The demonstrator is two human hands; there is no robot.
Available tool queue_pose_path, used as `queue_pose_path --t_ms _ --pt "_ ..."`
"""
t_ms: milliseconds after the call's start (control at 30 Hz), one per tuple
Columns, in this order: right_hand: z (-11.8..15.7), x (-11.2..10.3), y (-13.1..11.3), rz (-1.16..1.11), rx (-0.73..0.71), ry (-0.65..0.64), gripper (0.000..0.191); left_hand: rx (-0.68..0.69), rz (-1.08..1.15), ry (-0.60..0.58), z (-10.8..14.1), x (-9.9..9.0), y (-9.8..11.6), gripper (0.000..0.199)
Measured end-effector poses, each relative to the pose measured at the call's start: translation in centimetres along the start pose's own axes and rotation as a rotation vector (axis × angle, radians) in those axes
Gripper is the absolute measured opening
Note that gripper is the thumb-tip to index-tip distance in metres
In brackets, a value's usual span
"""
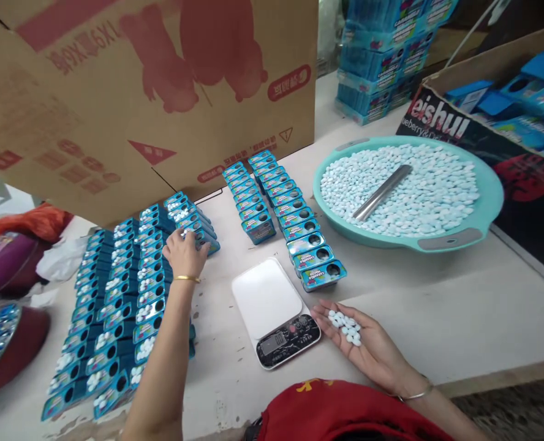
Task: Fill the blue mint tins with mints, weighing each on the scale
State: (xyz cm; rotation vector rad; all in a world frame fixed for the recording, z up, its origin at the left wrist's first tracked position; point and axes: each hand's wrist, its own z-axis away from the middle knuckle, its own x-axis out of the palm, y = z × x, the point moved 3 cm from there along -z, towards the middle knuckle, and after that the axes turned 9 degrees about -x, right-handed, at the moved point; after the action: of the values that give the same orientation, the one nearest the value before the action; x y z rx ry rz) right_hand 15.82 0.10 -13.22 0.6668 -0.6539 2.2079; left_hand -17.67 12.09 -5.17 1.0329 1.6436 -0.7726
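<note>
My left hand (185,252) reaches over the nearest blue candy box (211,244) in a short row, its fingers bent around the top; the fingertips are partly hidden. White candies lie on top of several boxes in that row. My right hand (368,343) is turned palm up with the fingers slightly curled, holding a small pile of pale blue-white candies (345,326). Between my hands a white kitchen scale (267,300) has nothing on its plate, and its display seems to read 0.0. Just beyond my right hand stands a row of blue boxes (323,274) with round dark openings.
A turquoise basin (442,240) full of candies, with a metal tube (382,193) on top, stands at right. Long rows of candy-topped boxes (116,306) fill the left. A large carton (162,92) blocks the back. Wrapped stacks (368,67) and an open carton (465,135) stand behind the basin.
</note>
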Motion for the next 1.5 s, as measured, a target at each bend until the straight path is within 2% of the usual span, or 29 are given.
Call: queue_pose_path --t_ms 100,167,267,400,500,600,700,767,833,900,967,1033,1133,1233,1500 --pt "0.0 -0.1 -0.2 0.016 -0.028 -0.005 0.021 0.158 -0.114 -0.058 -0.2 0.6 -0.8 0.017" --pt "0.0 -0.2 -0.3 0.019 -0.047 -0.011 0.021 0.262 -0.141 -0.040 0.2 -0.2 -0.3 0.014" --pt "0.0 -0.5 -0.6 0.000 -0.066 -0.001 0.022 0.350 -0.126 -0.061 2.1 -3.4 1.0 0.018" --pt "0.2 -0.6 -0.8 -0.026 -0.070 0.010 0.022 0.509 -0.021 -0.145 6.5 -8.1 4.1 0.027" --pt "0.4 -0.6 -0.7 -0.025 -0.066 -0.009 0.022 0.621 0.019 -0.211 9.9 -9.1 7.0 0.026" --pt "0.6 -0.8 -0.7 -0.030 -0.068 -0.033 0.022 0.676 0.030 -0.269 11.9 -8.3 9.1 0.025" --pt "0.7 -1.3 -0.9 -0.062 -0.086 -0.039 0.022 0.695 0.102 -0.310 12.2 -7.8 9.7 0.025" --pt "0.6 -1.7 -1.0 -0.073 -0.094 -0.042 0.022 0.639 0.232 -0.306 11.3 -8.0 9.3 0.031" --pt "0.5 -1.9 -1.0 -0.067 -0.096 -0.041 0.021 0.503 0.404 -0.322 9.8 -7.6 8.3 0.043" --pt "0.4 -2.1 -0.9 -0.058 -0.098 -0.037 0.021 0.320 0.571 -0.463 8.0 -5.9 7.2 0.052" --pt "0.3 -2.2 -0.8 -0.051 -0.103 -0.042 0.021 0.150 0.682 -0.722 6.8 -2.9 6.1 0.063" --pt "0.2 -2.3 -0.6 -0.041 -0.101 -0.054 0.021 0.079 0.716 -0.891 6.1 0.2 5.4 0.072" --pt "0.0 -2.3 -0.2 -0.030 -0.091 -0.073 0.020 0.047 0.751 -1.009 5.8 3.4 4.6 0.080" --pt "-0.3 -2.2 0.3 -0.024 -0.075 -0.095 0.020 0.032 0.792 -1.038 5.7 4.5 4.3 0.081" --pt "0.0 -2.2 2.1 0.059 0.015 -0.112 0.019 0.026 0.827 -0.992 6.5 4.6 3.4 0.072"
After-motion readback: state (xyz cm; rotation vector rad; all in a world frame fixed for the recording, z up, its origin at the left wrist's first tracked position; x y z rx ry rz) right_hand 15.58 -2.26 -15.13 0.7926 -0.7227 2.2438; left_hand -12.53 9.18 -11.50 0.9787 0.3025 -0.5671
